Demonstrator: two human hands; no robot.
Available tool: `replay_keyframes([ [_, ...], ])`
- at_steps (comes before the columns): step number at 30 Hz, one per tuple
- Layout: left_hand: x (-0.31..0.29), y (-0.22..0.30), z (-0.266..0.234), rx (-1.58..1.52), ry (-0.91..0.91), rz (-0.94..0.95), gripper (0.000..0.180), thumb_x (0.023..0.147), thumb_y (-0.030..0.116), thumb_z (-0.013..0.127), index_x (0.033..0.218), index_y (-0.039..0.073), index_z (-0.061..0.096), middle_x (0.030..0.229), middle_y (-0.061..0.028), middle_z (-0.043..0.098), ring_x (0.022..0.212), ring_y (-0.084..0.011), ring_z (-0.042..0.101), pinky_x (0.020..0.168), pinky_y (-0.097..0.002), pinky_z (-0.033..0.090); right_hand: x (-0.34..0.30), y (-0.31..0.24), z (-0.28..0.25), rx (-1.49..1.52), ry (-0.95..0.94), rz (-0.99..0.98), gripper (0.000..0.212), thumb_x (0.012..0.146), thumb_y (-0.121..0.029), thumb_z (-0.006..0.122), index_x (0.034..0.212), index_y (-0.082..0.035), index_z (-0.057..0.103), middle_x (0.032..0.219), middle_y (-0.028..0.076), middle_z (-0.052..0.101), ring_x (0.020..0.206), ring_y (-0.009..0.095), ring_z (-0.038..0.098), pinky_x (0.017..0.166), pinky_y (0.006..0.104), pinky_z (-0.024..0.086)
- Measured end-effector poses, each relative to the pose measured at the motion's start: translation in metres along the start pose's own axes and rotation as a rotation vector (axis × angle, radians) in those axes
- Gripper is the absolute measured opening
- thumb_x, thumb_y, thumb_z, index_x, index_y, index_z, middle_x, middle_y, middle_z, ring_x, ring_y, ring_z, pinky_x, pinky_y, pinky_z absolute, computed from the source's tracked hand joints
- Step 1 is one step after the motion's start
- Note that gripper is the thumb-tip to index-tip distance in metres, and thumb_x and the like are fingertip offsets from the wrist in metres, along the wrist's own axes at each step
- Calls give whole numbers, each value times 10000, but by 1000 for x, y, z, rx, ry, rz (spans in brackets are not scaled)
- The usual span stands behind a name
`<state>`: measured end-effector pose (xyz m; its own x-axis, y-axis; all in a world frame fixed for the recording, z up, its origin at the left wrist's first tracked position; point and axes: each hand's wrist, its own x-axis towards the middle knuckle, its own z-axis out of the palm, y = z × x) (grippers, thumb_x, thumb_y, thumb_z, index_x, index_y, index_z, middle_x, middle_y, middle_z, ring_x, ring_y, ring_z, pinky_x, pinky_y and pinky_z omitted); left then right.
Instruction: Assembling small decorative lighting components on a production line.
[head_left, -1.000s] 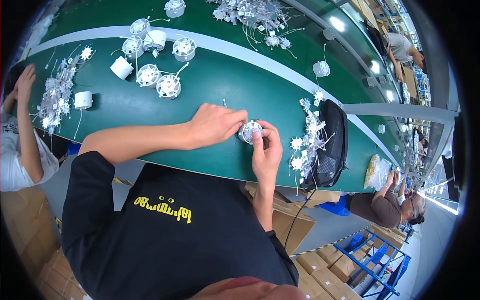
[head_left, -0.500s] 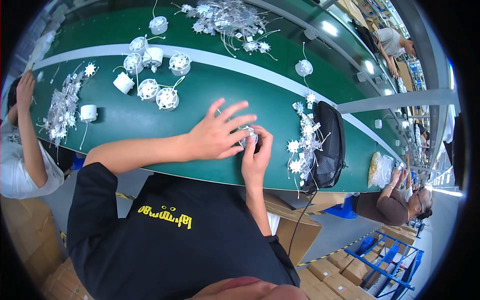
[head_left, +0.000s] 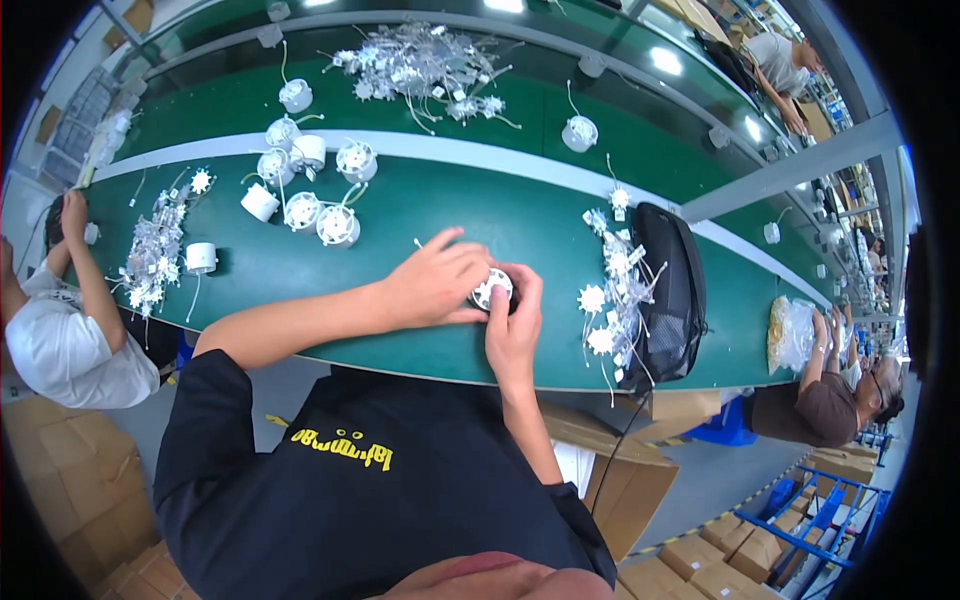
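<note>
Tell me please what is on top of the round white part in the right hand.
The right hand has its thumb over the near edge of the round white part. Its slotted face shows; what the thumb covers cannot be seen.

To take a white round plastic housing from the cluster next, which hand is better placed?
Probably the left hand: it is nearer the white round plastic housings, while the right hand holds a round white part with dark openings. Whether the left touches that part is unclear.
</note>
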<state>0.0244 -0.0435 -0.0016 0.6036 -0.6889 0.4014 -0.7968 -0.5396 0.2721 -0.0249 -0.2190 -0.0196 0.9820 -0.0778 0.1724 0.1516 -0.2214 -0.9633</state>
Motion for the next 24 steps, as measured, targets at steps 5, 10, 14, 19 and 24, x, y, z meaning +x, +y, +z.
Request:
replay_keyframes([
  [5, 51, -24, -26, -9, -125, -47, 526, 827, 331, 807, 1210, 63, 567, 1099, -133, 669, 1068, -327, 654, 1042, -500, 462, -15, -7, -27, -220, 69, -57, 374, 1003, -31, 545, 1368, 46, 525, 1328, 203, 606, 1241, 313, 588, 1026, 386, 468],
  [10, 133, -134, -72, -17, 0, -211, 592, 826, 256, 806, 1306, 36, 538, 1164, -194, 669, 1080, -421, 642, 943, -515, 501, -43, 7, -58, -487, 189, -148, 362, 963, -23, 568, 1320, 39, 571, 1323, 222, 608, 1230, 380, 584, 1050, 437, 456],
  [14, 192, -295, -75, 112, 185, -440, 541, 853, 288, 778, 1257, 30, 525, 1176, -224, 675, 1066, -448, 656, 896, -519, 523, -40, 10, -53, -640, 277, -84, 297, 918, -9, 589, 1210, 28, 631, 1234, 211, 654, 1185, 413, 597, 1053, 458, 459],
  [19, 184, -493, -78, 307, 333, -796, 636, 858, 402, 763, 1296, 51, 465, 1166, -208, 692, 1048, -423, 685, 887, -531, 553, -46, 22, -49, -686, 254, -232, 167, 843, -49, 643, 1003, -14, 676, 1116, 182, 689, 1090, 401, 636, 977, 497, 495],
  [24, 187, -561, -71, 291, 295, -987, 618, 863, 426, 753, 1278, 45, 498, 1075, -236, 712, 1006, -418, 705, 848, -513, 560, -34, 82, -53, -648, 193, -245, 368, 861, -175, 696, 1195, -44, 614, 1309, 173, 601, 1229, 390, 537, 1059, 517, 428],
])
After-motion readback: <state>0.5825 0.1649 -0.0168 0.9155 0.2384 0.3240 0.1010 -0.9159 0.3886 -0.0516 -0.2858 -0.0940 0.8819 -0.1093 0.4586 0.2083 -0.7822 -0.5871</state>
